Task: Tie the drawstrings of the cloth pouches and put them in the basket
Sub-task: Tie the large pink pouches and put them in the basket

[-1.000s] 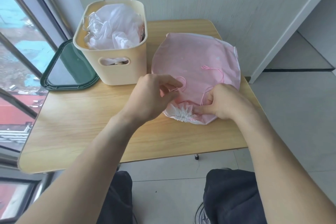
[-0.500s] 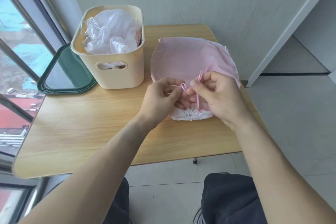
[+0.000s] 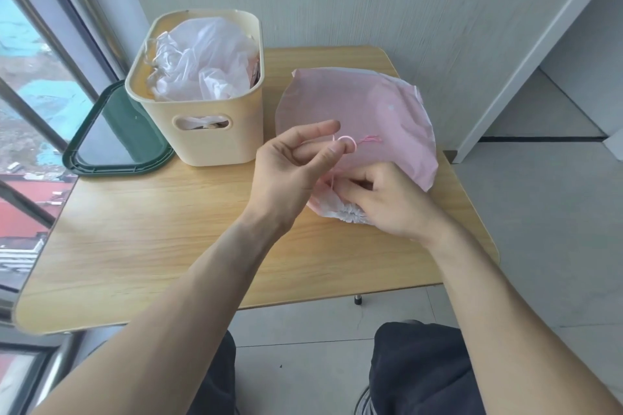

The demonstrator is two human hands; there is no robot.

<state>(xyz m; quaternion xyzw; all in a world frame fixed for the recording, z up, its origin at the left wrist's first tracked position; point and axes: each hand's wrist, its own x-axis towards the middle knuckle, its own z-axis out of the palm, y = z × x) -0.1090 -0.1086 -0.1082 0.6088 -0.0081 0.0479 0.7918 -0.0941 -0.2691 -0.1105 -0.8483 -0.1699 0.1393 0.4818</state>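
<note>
A round pink cloth pouch (image 3: 364,104) lies flat on the right half of the wooden table (image 3: 141,246), its gathered white mouth towards me. My left hand (image 3: 290,175) is raised over the pouch's near left edge and pinches the thin pink drawstring (image 3: 350,141), which forms a small loop at my fingertips with a frayed end pointing right. My right hand (image 3: 387,199) presses on the gathered mouth, fingers pinched on the string's lower part. The cream plastic basket (image 3: 215,131) stands left of the pouch, holding a crumpled white pouch (image 3: 202,61).
A dark green tray (image 3: 114,141) leans off the table's far left edge beside the window. A wall runs right behind the table. My knees in dark trousers are under the near edge. Bare wood stretches across the table's left and front.
My left hand has lifted up and left, drawing the string into a loop. My right hand has dropped from the raised string down onto the pouch's gathered mouth.
</note>
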